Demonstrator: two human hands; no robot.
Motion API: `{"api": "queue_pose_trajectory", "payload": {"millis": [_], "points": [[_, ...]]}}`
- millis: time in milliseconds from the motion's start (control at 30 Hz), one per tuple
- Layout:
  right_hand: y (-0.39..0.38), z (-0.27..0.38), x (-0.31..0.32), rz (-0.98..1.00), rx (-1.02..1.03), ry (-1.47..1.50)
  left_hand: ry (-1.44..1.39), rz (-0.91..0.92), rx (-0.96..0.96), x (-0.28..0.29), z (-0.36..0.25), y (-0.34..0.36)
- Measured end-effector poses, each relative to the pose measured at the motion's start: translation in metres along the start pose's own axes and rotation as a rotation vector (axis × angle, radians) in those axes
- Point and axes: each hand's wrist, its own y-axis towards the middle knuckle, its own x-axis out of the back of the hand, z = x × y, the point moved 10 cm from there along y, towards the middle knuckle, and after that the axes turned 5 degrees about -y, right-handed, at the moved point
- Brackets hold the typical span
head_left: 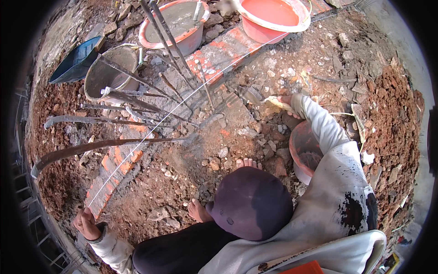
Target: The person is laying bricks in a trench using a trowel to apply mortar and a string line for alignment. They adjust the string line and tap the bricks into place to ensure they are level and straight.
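Observation:
At the lower left, my left hand (87, 223) is closed, its fingers pinched at the end of a taut white string (153, 130). The string runs diagonally to the upper right above a row of mortar-smeared red bricks (119, 160). My right hand (286, 105) grips the pale handle of a trowel (275, 103) over the rubble right of the middle. Its grey blade points left and is blurred. Below my right forearm stands a reddish bucket (299, 153), partly hidden by my sleeve.
Several rusty steel bars (114, 144) stick up on the left, crossing near the string. Behind them stand a tub of grey mortar (194, 42), a red tub of reddish liquid (260, 33), a grey bucket (93, 86) and a blue scoop (75, 61). Loose stones and reddish soil (388, 114) surround me.

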Motion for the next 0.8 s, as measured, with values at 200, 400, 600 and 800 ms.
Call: {"api": "queue_pose_trajectory", "payload": {"millis": [200,400,600,800], "points": [[-0.010,0.019,-0.015,-0.120,0.032,0.073,-0.021,-0.008,0.004,-0.002,-0.010,-0.001],[0.025,-0.043,0.060,-0.289,-0.056,0.240,-0.023,0.020,-0.022,0.003,-0.012,-0.006],[0.037,-0.035,0.057,-0.239,0.117,0.109,-0.119,0.002,0.020,-0.008,-0.002,0.003],[0.013,-0.008,0.084,-0.352,-0.019,0.111,-0.019,-0.007,0.018,-0.007,-0.005,0.000]]}}
